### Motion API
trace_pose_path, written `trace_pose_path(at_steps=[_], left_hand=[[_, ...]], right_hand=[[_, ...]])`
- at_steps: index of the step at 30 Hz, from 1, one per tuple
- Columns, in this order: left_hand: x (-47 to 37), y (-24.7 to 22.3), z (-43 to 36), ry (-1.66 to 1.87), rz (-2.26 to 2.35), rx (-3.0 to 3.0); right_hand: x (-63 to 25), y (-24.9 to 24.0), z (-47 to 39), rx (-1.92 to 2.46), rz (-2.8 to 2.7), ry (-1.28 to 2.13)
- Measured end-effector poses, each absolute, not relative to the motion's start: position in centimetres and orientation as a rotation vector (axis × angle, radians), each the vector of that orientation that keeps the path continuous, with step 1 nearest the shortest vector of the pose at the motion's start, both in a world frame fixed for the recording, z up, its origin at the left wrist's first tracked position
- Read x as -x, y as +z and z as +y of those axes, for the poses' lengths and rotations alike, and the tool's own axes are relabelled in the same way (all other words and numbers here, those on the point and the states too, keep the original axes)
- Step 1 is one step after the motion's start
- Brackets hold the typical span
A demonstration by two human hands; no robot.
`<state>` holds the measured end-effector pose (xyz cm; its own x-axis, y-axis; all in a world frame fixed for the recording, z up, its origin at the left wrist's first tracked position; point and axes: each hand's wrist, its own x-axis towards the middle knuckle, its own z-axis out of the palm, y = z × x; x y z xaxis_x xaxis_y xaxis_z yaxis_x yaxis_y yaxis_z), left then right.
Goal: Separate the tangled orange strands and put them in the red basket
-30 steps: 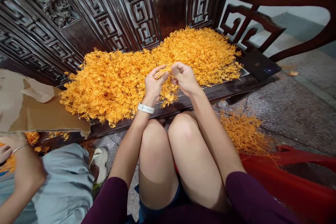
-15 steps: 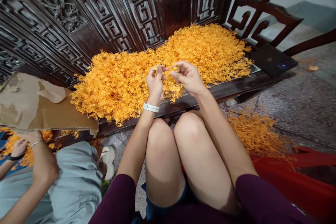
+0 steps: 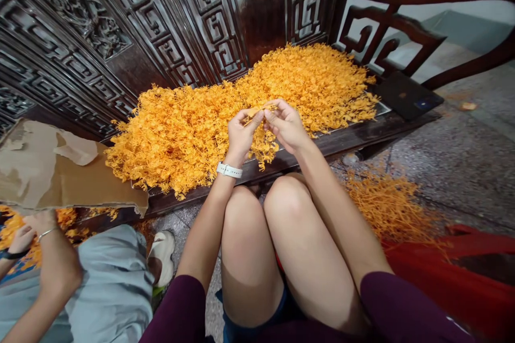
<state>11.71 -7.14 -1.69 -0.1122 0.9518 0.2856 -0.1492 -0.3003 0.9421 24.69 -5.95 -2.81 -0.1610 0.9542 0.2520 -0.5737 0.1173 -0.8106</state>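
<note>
A long heap of small orange plastic-looking pieces (image 3: 181, 128) covers much of a dark wooden bench. Above its front edge, my left hand (image 3: 242, 131) pinches a small orange piece (image 3: 255, 112) between thumb and fingers. Close beside it, my right hand (image 3: 286, 124) is closed on the same piece or one touching it; the fingers partly hide which. The two thumbs nearly meet. A white band circles my left wrist. More orange pieces hang over the bench edge just below my hands.
Torn cardboard (image 3: 92, 177) lies at the left, above another person's hands (image 3: 40, 225). A dark flat device (image 3: 408, 94) rests at the bench's right end. Thin orange stems (image 3: 390, 201) are piled above a red stool-like object (image 3: 454, 273) at the right.
My hands have come closer together, thumbs now nearly touching, with the orange piece between them. The view has shifted slightly. The other person's hands have moved a little left.
</note>
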Motion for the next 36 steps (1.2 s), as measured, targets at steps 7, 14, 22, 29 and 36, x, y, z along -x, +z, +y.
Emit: trace_pose_path(at_steps=[7,14,22,29,36], left_hand=[[-11.7,-2.2,-7.2,1.558,0.963,-1.236],[-11.7,-1.7,-7.6,1.376,0.898,-1.033],[-10.8,-1.2,-7.8,1.183,0.701,-0.878],[-11.6,-0.2,-8.0,1.174,0.700,-0.831],[-9.8,-0.3,-7.9,1.516,0.642,-0.759]], right_hand=[[-24.3,-3.3,-5.6,0.689,-1.088,1.235],[-24.1,-3.8,-5.4,0.697,-1.261,0.940],[-23.4,-2.5,-6.7,0.639,-1.062,1.252],[-23.8,-2.3,-6.7,0.515,-0.933,1.426],[-26.1,-2.0,-6.6,0.207,-0.704,1.395]])
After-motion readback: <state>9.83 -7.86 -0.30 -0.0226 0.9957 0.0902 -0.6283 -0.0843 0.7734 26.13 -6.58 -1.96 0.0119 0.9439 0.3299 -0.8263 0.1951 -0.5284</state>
